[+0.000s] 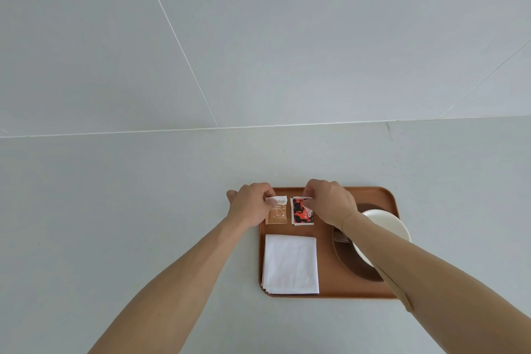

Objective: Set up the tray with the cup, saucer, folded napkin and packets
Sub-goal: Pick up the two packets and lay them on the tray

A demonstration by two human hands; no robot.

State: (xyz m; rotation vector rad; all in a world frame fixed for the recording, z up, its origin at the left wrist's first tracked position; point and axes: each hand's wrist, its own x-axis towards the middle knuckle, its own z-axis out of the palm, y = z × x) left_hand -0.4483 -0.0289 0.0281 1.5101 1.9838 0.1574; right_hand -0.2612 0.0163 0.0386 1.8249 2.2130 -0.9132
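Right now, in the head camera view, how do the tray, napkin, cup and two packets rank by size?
1. tray
2. folded napkin
3. cup, partly hidden by the arm, so unsure
4. brown packet and red packet, alike

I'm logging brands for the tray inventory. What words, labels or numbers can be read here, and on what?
"aiko": partial, on the white top band of the brown packet; its first letters sit under the left hand.
Smaller lines below on that packet: too blurred to read.
Red and black packet, pinched by the right hand: print too blurred to read.
Napkin, tray, cup: no text visible.
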